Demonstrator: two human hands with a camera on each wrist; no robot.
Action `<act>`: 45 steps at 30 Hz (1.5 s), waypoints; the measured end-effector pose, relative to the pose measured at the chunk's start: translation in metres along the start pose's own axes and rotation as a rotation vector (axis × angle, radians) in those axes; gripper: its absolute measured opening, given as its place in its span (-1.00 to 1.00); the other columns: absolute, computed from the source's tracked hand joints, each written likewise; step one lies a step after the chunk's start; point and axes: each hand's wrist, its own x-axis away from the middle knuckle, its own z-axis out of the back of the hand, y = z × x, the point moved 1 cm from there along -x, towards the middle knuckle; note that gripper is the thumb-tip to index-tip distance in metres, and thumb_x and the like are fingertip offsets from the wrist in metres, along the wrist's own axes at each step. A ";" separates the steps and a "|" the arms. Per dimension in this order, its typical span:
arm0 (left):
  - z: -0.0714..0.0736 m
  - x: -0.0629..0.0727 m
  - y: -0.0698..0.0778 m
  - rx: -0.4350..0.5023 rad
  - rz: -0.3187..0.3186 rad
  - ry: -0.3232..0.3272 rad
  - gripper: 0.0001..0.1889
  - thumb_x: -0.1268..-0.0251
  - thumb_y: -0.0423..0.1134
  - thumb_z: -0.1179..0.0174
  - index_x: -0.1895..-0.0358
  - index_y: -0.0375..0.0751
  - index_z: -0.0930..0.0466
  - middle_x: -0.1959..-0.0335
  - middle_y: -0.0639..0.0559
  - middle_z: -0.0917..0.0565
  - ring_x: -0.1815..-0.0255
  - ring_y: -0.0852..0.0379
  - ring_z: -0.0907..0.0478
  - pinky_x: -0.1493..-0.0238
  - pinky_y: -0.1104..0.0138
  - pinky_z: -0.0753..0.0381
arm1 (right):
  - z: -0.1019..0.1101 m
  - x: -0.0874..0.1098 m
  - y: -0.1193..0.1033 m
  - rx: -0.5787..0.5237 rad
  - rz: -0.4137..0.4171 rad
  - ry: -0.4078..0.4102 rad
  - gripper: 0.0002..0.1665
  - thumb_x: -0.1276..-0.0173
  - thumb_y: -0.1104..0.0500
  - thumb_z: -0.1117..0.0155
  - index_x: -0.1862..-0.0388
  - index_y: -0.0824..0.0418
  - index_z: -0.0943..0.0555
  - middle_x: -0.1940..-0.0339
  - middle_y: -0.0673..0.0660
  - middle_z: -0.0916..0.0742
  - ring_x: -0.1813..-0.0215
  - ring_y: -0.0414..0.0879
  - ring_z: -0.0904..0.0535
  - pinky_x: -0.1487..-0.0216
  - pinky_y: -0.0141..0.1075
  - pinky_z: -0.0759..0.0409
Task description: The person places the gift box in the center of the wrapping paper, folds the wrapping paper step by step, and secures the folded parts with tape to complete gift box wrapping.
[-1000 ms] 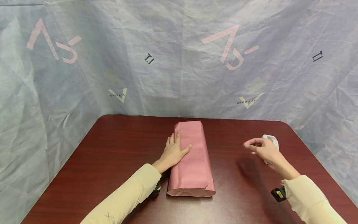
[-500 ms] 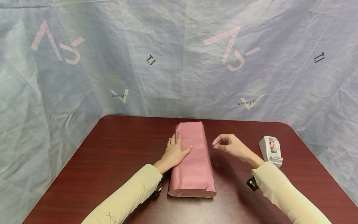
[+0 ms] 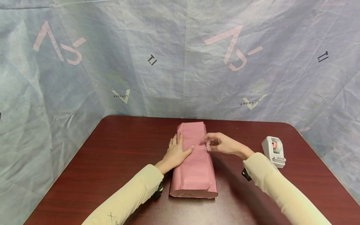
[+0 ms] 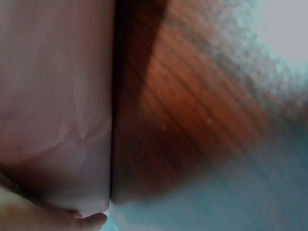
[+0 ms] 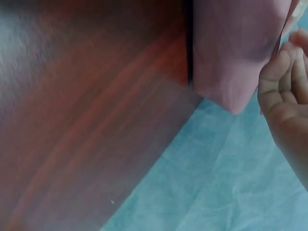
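A long package (image 3: 195, 172) wrapped in pink paper lies lengthwise on the table, its folded end towards me. My left hand (image 3: 175, 154) rests on its left side, fingers spread and thumb across the top. At the right edge of the package is my right hand (image 3: 223, 144), thumb and fingers pinching a small shiny strip of clear tape (image 3: 206, 148). The right wrist view has the curled right fingers (image 5: 274, 72) close against the pink paper (image 5: 236, 48). In the left wrist view, part of the left hand (image 4: 33, 211) shows against the package's side.
A white tape dispenser (image 3: 274, 152) stands on the dark red wooden table (image 3: 112, 150), to the right of my right hand. Behind the table hangs a grey-blue printed sheet (image 3: 168, 81), which also runs along both sides.
My right hand has moved left from in front of the tape dispenser to the package's right edge, uncovering the dispenser. The left hand and the package have stayed in place.
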 end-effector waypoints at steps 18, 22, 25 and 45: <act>-0.002 -0.002 -0.003 0.004 0.014 -0.020 -0.08 -0.18 0.30 0.05 -0.46 -0.08 0.22 -0.45 -0.29 0.11 -0.44 -0.33 0.19 -0.29 -0.18 -0.07 | 0.006 -0.017 -0.012 0.206 -0.185 -0.071 -0.23 -0.03 0.43 -0.27 -0.21 0.42 -0.14 0.51 0.14 -0.65 0.45 -0.18 -0.53 0.29 -0.37 -0.46; -0.002 -0.002 -0.003 0.002 0.012 -0.014 -0.08 -0.18 0.31 0.06 -0.46 -0.08 0.21 -0.45 -0.29 0.10 -0.44 -0.33 0.18 -0.28 -0.18 -0.08 | 0.006 -0.020 -0.014 0.269 -0.207 -0.086 -0.20 -0.02 0.40 -0.29 -0.24 0.39 -0.16 0.53 0.10 -0.64 0.46 -0.21 -0.53 0.33 -0.36 -0.49; -0.002 -0.002 -0.004 0.003 0.011 -0.013 -0.08 -0.18 0.31 0.06 -0.46 -0.08 0.21 -0.45 -0.29 0.10 -0.44 -0.33 0.18 -0.28 -0.19 -0.08 | 0.005 -0.021 -0.016 0.311 -0.222 -0.083 -0.21 -0.03 0.37 -0.32 -0.23 0.37 -0.19 0.56 0.07 -0.64 0.48 -0.23 -0.52 0.31 -0.36 -0.48; -0.003 -0.002 -0.002 -0.004 0.016 -0.008 -0.08 -0.17 0.29 0.02 -0.46 -0.08 0.21 -0.45 -0.29 0.09 -0.44 -0.33 0.16 -0.28 -0.19 -0.08 | 0.000 -0.007 0.002 0.053 -0.634 0.120 -0.10 -0.14 0.06 -0.34 -0.24 0.45 -0.07 0.52 0.16 -0.64 0.50 -0.06 -0.56 0.47 -0.25 -0.51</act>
